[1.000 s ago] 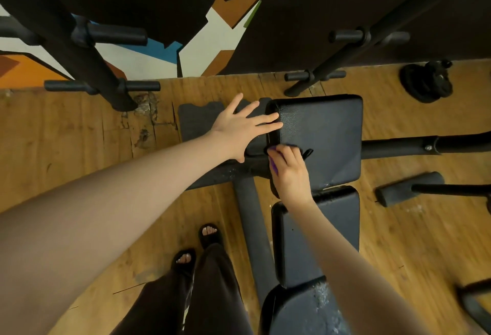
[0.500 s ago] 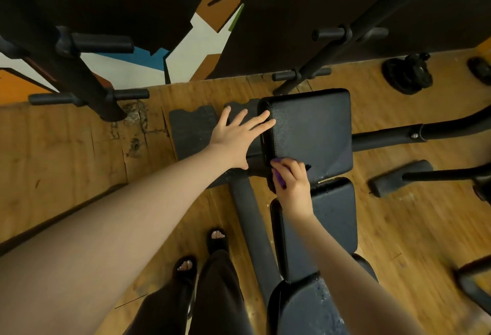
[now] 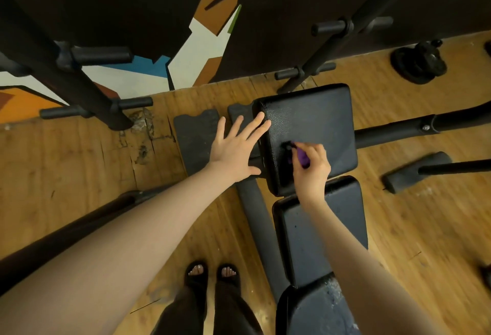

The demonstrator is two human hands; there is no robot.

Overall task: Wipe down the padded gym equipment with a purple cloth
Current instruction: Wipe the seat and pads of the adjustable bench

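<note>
Floor [image 3: 79,175]: wood, fills most of the frame, cracked patch at upper left near a rack post.

Bench [image 3: 321,228]: black, runs from bottom centre up to centre, three padded sections in line. Top pad [image 3: 316,122] sits at centre, mid pad [image 3: 332,228] just below it, low pad [image 3: 313,313] at the bottom edge w/ scuffed, flaking cover.

Left hand [image 3: 233,148]: left of centre, fingers straight and spread, fingertips touching the top pad's left edge, nothing held. Looks like bracing.

Right hand [image 3: 310,167]: on the top pad's lower left part, fingers curled round the cloth [image 3: 301,158], so the grip is clenched on it. Cloth is bunched small, purple showing between the fingers, a dark bit poking out toward the left; pressed on the pad surface.

Progress, judged only: wiping is under way on the top pad, approx. at its near-left area. No wet streak or sheen clear enough to say which parts are done. Rest of the top pad, right side and far edge, prob. still to cover. Mid and low pads show specks and wear, can't tell if wiped. Foam roller [image 3: 417,172] at right not touched now. So: early to mid task, most padding likely left.
</note>
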